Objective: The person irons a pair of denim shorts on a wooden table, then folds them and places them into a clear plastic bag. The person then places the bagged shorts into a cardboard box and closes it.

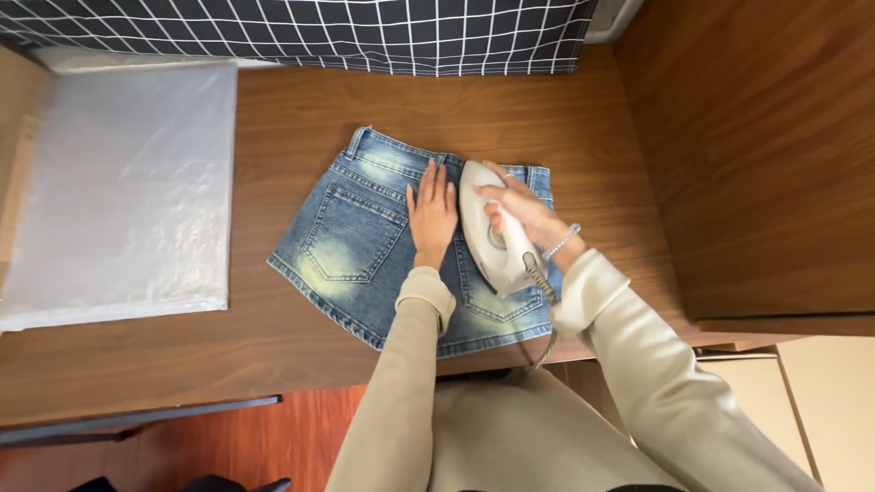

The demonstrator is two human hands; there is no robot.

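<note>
A pair of faded blue denim shorts (383,241) is spread flat, back pockets up, near the front edge of the brown wooden table (273,118). The left hand (432,217) is pressed on the denim, fingers extended and nearly together, just beside the small white electric iron (488,232), whose handle is gripped by the right hand (519,214). A burn could be judged likely if the soleplate drifts left. The grey cord (547,319) hanging off the edge could snag. A clear plastic sheet (128,182) lies left; checked dark cloth (365,32) lines the back, a wooden panel (756,155) the right.
</note>
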